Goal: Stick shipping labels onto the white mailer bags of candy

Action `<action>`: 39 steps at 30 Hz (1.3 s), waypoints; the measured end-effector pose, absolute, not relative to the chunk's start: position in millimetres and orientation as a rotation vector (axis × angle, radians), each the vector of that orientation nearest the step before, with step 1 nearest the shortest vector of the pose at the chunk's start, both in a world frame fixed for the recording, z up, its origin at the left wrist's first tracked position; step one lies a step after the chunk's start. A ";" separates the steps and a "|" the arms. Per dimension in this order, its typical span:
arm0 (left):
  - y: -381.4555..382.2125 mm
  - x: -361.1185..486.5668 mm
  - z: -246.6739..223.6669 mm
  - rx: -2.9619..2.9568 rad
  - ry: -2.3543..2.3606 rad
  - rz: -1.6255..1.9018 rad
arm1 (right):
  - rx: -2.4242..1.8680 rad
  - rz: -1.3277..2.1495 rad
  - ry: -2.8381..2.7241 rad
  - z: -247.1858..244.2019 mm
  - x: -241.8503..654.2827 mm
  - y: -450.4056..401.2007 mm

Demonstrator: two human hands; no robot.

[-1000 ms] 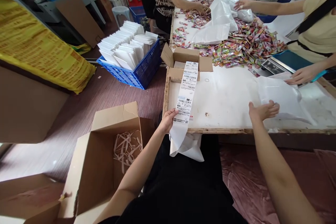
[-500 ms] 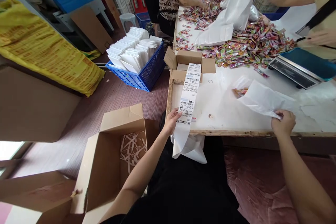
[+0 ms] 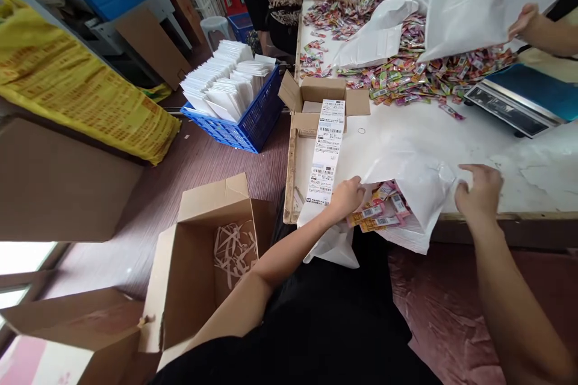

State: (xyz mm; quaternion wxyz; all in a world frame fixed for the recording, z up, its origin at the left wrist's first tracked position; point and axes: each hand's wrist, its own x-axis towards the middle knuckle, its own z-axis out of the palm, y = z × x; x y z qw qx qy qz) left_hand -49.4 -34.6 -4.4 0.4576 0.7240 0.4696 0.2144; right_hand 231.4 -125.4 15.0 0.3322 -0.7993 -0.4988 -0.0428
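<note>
A white plastic mailing bag (image 3: 410, 171) lies at the table's front edge, its mouth facing me. Several small snack packets (image 3: 382, 210) in colourful wrappers show inside the mouth. My left hand (image 3: 347, 198) is closed on the bag's left edge. At the bag's right side is my right hand (image 3: 482, 192), its fingers stretched and apart, the tips close to the plastic. A strip of printed shipping labels (image 3: 326, 153) runs from the small carton (image 3: 311, 123) towards me, past my left wrist. Its white backing paper (image 3: 334, 246) hangs over the table edge.
A blue crate (image 3: 253, 123) of white packages stands left of the table. Below it, an open carton (image 3: 180, 289) holds paper strips. A scale (image 3: 510, 108) sits at right, beside a packet pile (image 3: 406, 81). Across the table a co-worker's hand (image 3: 526, 21) is beside a white bag (image 3: 467, 6).
My left hand left the label strip and moved right to the bag's edge. The bag came left and towards me, its mouth now showing the packets. My right hand's fingers spread.
</note>
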 end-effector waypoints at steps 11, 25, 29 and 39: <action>-57.2 -76.6 -5.9 1.711 1.125 0.523 | -1.955 0.295 -2.152 -23.0 91.4 -191.7; -110.0 -98.5 0.9 1.270 1.056 0.483 | -2.088 0.129 -1.629 -43.7 105.0 -133.4; -107.2 -107.4 1.3 1.280 1.038 0.544 | -1.952 0.163 -1.592 -33.2 98.3 -161.6; -108.1 -102.4 -11.6 1.078 0.844 0.591 | -1.573 1.021 -1.511 -0.7 38.5 -177.7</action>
